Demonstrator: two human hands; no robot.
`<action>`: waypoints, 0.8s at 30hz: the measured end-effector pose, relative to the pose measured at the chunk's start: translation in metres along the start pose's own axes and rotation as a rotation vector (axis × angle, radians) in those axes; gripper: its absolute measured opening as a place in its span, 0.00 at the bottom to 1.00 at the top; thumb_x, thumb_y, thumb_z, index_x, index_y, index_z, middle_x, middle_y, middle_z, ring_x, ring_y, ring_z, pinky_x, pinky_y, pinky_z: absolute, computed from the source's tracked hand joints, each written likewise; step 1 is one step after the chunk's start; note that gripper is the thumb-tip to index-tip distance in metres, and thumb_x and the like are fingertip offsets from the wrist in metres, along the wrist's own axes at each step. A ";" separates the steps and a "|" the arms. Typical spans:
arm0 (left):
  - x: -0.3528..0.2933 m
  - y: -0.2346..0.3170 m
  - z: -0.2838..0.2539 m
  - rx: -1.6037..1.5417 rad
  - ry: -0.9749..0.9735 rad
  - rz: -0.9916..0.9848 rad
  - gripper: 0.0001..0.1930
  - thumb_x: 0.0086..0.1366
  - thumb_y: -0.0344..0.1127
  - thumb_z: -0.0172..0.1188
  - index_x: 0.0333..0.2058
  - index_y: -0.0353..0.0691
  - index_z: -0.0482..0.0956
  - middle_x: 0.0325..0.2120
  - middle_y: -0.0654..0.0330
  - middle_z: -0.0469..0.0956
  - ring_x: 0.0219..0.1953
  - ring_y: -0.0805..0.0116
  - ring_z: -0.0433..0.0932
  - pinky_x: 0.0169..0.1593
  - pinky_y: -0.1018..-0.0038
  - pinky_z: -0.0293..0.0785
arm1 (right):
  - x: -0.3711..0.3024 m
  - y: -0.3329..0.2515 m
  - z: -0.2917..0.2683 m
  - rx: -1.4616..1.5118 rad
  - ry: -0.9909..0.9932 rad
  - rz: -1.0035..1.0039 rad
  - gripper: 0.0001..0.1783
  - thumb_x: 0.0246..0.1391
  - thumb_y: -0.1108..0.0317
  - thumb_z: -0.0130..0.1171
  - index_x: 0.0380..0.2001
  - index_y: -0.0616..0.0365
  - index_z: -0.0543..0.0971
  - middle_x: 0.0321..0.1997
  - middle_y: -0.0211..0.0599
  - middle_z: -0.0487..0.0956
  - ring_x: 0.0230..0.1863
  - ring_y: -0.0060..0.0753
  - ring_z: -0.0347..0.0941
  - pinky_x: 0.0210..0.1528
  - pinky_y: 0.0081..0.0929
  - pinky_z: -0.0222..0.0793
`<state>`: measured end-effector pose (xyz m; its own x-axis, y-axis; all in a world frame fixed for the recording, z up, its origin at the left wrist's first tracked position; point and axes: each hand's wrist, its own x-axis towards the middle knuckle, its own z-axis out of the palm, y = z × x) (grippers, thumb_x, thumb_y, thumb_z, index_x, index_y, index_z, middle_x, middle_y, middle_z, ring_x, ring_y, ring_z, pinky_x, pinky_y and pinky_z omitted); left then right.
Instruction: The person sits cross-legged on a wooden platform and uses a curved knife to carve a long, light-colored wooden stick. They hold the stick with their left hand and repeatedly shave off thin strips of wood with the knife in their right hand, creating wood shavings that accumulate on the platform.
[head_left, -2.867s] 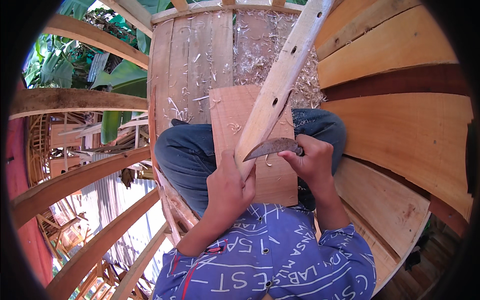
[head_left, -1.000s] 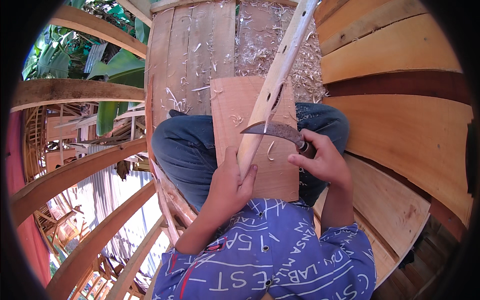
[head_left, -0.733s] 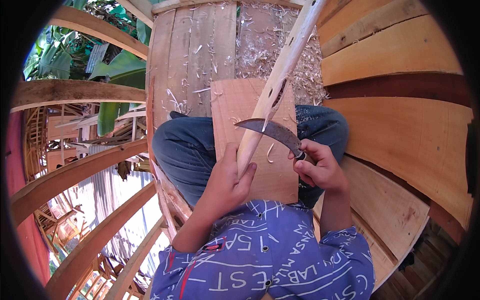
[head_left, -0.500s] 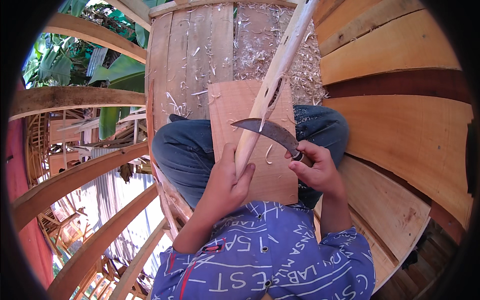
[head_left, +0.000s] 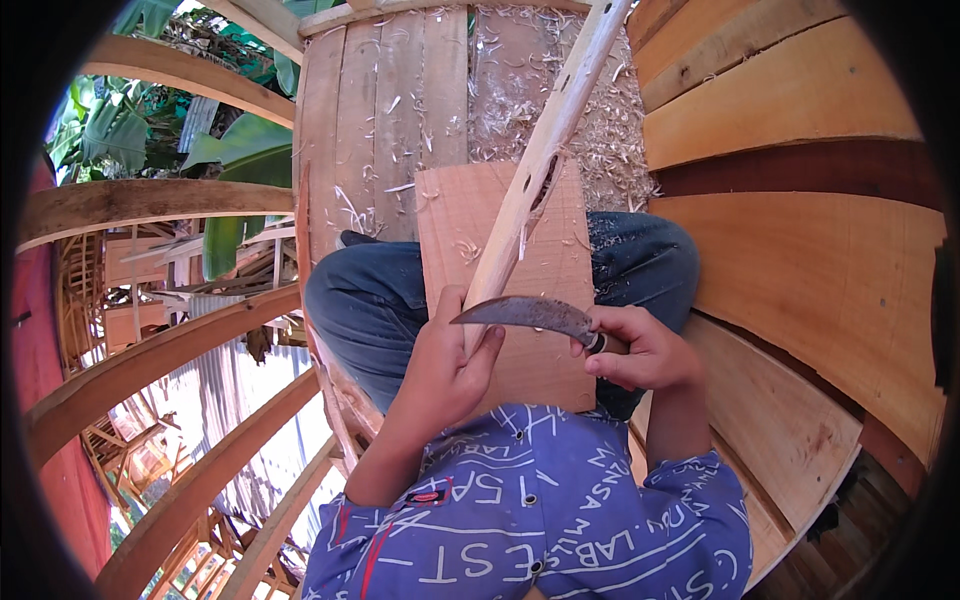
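Observation:
A long pale wooden pole (head_left: 541, 160) with dark slots along it slants from my lap up to the far right. My left hand (head_left: 447, 357) is wrapped round its near end. In my right hand (head_left: 640, 348) is a curved knife (head_left: 535, 313), a sickle-like dark blade on a short handle with a metal collar. The blade lies across the pole just beyond my left thumb, its tip pointing left. Beneath the pole, a flat wooden board (head_left: 540, 372) rests across my lap, with a few curled shavings on it.
Wood shavings (head_left: 610, 150) cover the plank floor (head_left: 397, 110) ahead, thickest at the right. Wide wooden boards (head_left: 800, 240) form a wall on my right. On the left are curved wooden rails (head_left: 160, 205), with banana leaves (head_left: 245, 150) beyond them.
My right hand has drawn the knife along the pole toward me, from its middle stretch to near my left hand. A curled shaving now lies left of the pole on the board.

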<state>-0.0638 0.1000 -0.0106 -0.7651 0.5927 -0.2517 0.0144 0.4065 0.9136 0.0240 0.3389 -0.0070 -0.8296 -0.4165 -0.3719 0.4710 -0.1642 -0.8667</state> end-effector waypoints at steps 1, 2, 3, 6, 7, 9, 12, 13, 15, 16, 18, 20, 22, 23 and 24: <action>0.002 -0.002 0.000 0.003 0.017 0.097 0.15 0.60 0.29 0.57 0.43 0.33 0.64 0.22 0.43 0.72 0.26 0.45 0.75 0.32 0.64 0.69 | 0.003 0.005 0.002 0.053 0.083 -0.068 0.08 0.57 0.70 0.58 0.38 0.59 0.72 0.18 0.18 0.66 0.15 0.06 0.58 0.17 0.11 0.52; 0.001 0.000 0.000 0.008 0.011 0.009 0.15 0.60 0.29 0.57 0.43 0.33 0.64 0.22 0.43 0.72 0.26 0.45 0.75 0.31 0.63 0.69 | 0.007 0.009 0.003 0.099 0.161 -0.141 0.08 0.58 0.70 0.57 0.39 0.59 0.72 0.17 0.19 0.66 0.13 0.08 0.58 0.15 0.12 0.53; -0.002 0.007 0.000 0.012 0.005 -0.084 0.15 0.60 0.29 0.57 0.43 0.33 0.64 0.22 0.43 0.72 0.26 0.45 0.76 0.31 0.63 0.69 | 0.009 0.013 0.005 0.268 0.315 -0.166 0.08 0.58 0.70 0.56 0.39 0.59 0.72 0.17 0.19 0.66 0.12 0.08 0.59 0.14 0.12 0.53; -0.005 0.012 0.001 -0.001 -0.020 -0.203 0.15 0.60 0.29 0.57 0.43 0.33 0.64 0.24 0.42 0.72 0.27 0.45 0.76 0.32 0.63 0.69 | 0.006 0.013 -0.001 0.283 0.379 -0.143 0.07 0.59 0.71 0.54 0.39 0.60 0.72 0.15 0.20 0.66 0.10 0.09 0.58 0.12 0.12 0.53; -0.006 0.012 0.001 -0.008 -0.027 -0.215 0.15 0.60 0.29 0.57 0.43 0.33 0.64 0.24 0.42 0.72 0.28 0.45 0.76 0.32 0.63 0.69 | 0.005 0.010 -0.001 0.241 0.275 -0.098 0.06 0.59 0.71 0.54 0.39 0.61 0.72 0.15 0.20 0.66 0.10 0.09 0.58 0.12 0.12 0.53; -0.006 0.008 0.002 0.005 -0.008 -0.143 0.15 0.60 0.29 0.57 0.43 0.33 0.64 0.25 0.41 0.73 0.29 0.44 0.76 0.33 0.62 0.69 | 0.005 0.008 0.004 0.149 0.091 0.004 0.06 0.59 0.72 0.54 0.39 0.61 0.73 0.15 0.20 0.67 0.10 0.08 0.58 0.12 0.12 0.52; -0.005 0.009 0.004 0.023 -0.014 -0.139 0.16 0.59 0.30 0.58 0.43 0.33 0.64 0.26 0.41 0.74 0.30 0.43 0.76 0.33 0.60 0.69 | 0.009 0.009 0.006 0.205 0.268 -0.059 0.07 0.59 0.72 0.54 0.39 0.62 0.73 0.16 0.20 0.68 0.10 0.08 0.58 0.12 0.12 0.52; -0.005 0.011 0.004 0.029 -0.017 -0.158 0.16 0.59 0.30 0.58 0.43 0.33 0.64 0.26 0.41 0.74 0.30 0.42 0.76 0.33 0.60 0.69 | 0.009 0.012 0.004 0.159 0.299 -0.106 0.07 0.59 0.71 0.54 0.39 0.62 0.73 0.15 0.20 0.68 0.10 0.08 0.58 0.12 0.11 0.52; -0.004 0.016 0.004 0.016 -0.019 -0.183 0.16 0.59 0.30 0.58 0.43 0.33 0.64 0.26 0.41 0.74 0.31 0.41 0.76 0.34 0.60 0.69 | 0.010 0.013 0.008 0.209 0.235 -0.092 0.07 0.60 0.71 0.54 0.40 0.62 0.74 0.15 0.20 0.68 0.10 0.08 0.58 0.13 0.12 0.52; -0.003 0.017 0.004 0.013 -0.022 -0.195 0.16 0.59 0.30 0.58 0.43 0.33 0.64 0.26 0.40 0.74 0.31 0.41 0.76 0.34 0.60 0.69 | 0.011 0.013 0.011 0.236 0.205 -0.087 0.07 0.60 0.71 0.54 0.40 0.62 0.74 0.15 0.20 0.68 0.10 0.08 0.58 0.13 0.12 0.52; -0.007 0.012 0.003 0.029 -0.012 -0.204 0.16 0.59 0.30 0.58 0.43 0.33 0.64 0.26 0.41 0.74 0.30 0.42 0.76 0.33 0.60 0.69 | 0.013 0.014 0.014 0.216 0.257 -0.102 0.07 0.60 0.71 0.53 0.40 0.62 0.74 0.15 0.20 0.67 0.11 0.08 0.58 0.13 0.12 0.52; -0.008 0.009 0.002 0.031 -0.012 -0.188 0.16 0.60 0.30 0.58 0.43 0.33 0.64 0.25 0.42 0.73 0.29 0.43 0.76 0.33 0.61 0.69 | 0.013 0.014 0.014 0.180 0.284 -0.099 0.08 0.60 0.71 0.53 0.41 0.62 0.74 0.14 0.20 0.67 0.11 0.08 0.59 0.13 0.12 0.52; -0.007 0.011 0.002 0.033 -0.009 -0.159 0.16 0.60 0.30 0.58 0.43 0.33 0.64 0.24 0.42 0.73 0.28 0.44 0.76 0.32 0.61 0.69 | 0.012 0.013 0.011 0.141 0.266 -0.083 0.08 0.60 0.71 0.53 0.41 0.62 0.74 0.14 0.20 0.67 0.11 0.08 0.59 0.13 0.13 0.53; -0.008 0.011 0.003 0.028 -0.006 -0.167 0.16 0.60 0.30 0.58 0.44 0.33 0.64 0.24 0.42 0.73 0.27 0.44 0.76 0.32 0.62 0.69 | 0.013 0.013 0.011 0.137 0.281 -0.101 0.08 0.60 0.71 0.53 0.41 0.62 0.74 0.14 0.20 0.67 0.12 0.08 0.59 0.14 0.13 0.52; -0.009 0.011 0.004 0.021 -0.006 -0.170 0.16 0.60 0.29 0.58 0.44 0.33 0.64 0.24 0.42 0.73 0.27 0.45 0.76 0.32 0.62 0.69 | 0.014 0.014 0.012 0.131 0.300 -0.120 0.08 0.60 0.71 0.53 0.41 0.62 0.75 0.14 0.20 0.67 0.12 0.08 0.59 0.14 0.13 0.52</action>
<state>-0.0541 0.1022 0.0004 -0.7538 0.5182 -0.4040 -0.1012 0.5160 0.8506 0.0229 0.3202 -0.0205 -0.9236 -0.1087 -0.3676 0.3827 -0.3175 -0.8676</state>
